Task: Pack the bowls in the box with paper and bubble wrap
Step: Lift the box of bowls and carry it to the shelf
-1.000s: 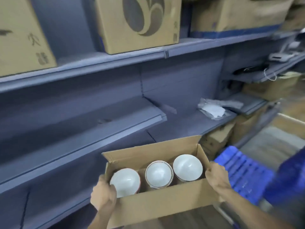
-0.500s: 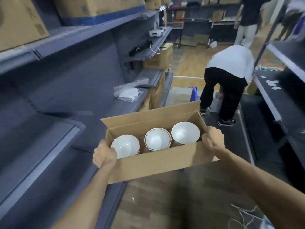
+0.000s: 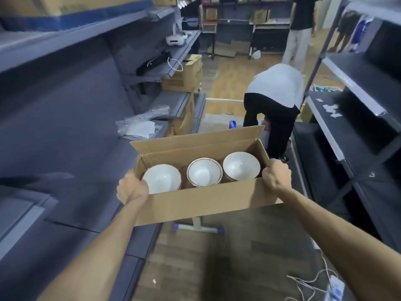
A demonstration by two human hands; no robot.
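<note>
Both hands, left hand point(image 3: 132, 189) and right hand point(image 3: 276, 174), grip the ends of the open box point(image 3: 201, 203); between them sit three unwrapped bowls point(image 3: 204, 171). Risk: tilting could knock bare bowls together.

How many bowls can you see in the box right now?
3 show in the box: left bowl, middle bowl, right bowl. Rims beneath suggest stacks, so more may be hidden.
</note>
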